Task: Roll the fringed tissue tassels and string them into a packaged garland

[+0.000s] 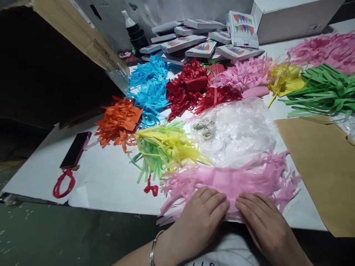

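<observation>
Pink fringed tissue paper (227, 178) lies spread at the table's near edge, with cut strips at its left and right ends and an uncut band in the middle. My left hand (209, 208) has its fingers together and curled over the near edge of that band. Just to the right, my right hand (259, 214) grips the same edge, also with fingers pressed together. Both thumbs are hidden. Beyond the paper sits a crumpled clear plastic bag (241, 129). Yellow and light green fringed paper (169, 147) lies to its left.
Orange (119, 122), blue (149, 88), red (187, 87) and green (330, 90) fringe bundles lie farther back. Flat printed boxes (201, 48) are piled behind them. At left is a phone (75, 149) with a red cord; brown cardboard (318, 166) lies at right.
</observation>
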Tool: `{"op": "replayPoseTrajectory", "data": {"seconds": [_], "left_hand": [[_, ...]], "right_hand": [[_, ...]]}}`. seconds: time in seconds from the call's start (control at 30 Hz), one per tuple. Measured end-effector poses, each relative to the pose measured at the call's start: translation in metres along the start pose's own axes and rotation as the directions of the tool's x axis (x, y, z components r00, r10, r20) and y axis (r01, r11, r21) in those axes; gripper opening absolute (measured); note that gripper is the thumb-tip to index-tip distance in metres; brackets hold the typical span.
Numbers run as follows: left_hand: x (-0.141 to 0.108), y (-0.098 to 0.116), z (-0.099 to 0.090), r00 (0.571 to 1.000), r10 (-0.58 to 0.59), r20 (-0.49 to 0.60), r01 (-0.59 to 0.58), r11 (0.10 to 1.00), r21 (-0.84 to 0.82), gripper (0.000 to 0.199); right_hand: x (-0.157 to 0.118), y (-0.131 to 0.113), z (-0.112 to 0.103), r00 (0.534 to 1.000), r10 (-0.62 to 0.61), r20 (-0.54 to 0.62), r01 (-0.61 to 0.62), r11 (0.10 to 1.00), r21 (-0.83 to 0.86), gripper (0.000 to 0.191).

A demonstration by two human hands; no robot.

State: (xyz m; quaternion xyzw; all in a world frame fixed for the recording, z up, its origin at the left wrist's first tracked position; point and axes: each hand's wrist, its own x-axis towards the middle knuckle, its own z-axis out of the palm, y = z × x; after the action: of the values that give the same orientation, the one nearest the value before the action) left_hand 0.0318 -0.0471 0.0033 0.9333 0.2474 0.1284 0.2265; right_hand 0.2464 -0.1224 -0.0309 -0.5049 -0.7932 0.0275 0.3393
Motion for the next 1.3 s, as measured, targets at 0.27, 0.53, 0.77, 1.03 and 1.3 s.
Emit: {"op": "replayPoseTrajectory", "data": {"seconds": [0.27,0.53,0.77,1.03,1.3], "left_hand": [[0.016,-0.016,-0.01,0.947,-0.29,0.141,0.315,0.927,-0.205,0.023],[0.049,-0.035,-0.028,0.85,-0.425,0.31,0.471,0.877,-0.09,0.018],[0.069,-0.043,-0.028,0.831,-0.47,0.298,0.506,0.86,-0.056,0.031],[0.072,-0.046,-0.026,0.824,-0.479,0.303,0.514,0.856,-0.045,0.032],[0.056,-0.044,-0.035,0.86,-0.505,-0.073,0.51,0.845,0.164,0.022]], "right_hand": [[0.02,0.003,-0.008,0.976,0.217,0.02,-0.217,0.975,0.043,0.017],[0.038,0.022,-0.001,0.913,0.383,0.138,-0.378,0.924,-0.061,0.03],[0.048,0.029,0.013,0.886,0.455,0.087,-0.424,0.872,-0.246,0.026],[0.042,0.024,-0.001,0.998,-0.016,0.054,0.023,0.992,-0.123,0.024],[0.033,0.023,0.015,0.988,-0.113,0.107,0.126,0.985,-0.122,0.026]]}}
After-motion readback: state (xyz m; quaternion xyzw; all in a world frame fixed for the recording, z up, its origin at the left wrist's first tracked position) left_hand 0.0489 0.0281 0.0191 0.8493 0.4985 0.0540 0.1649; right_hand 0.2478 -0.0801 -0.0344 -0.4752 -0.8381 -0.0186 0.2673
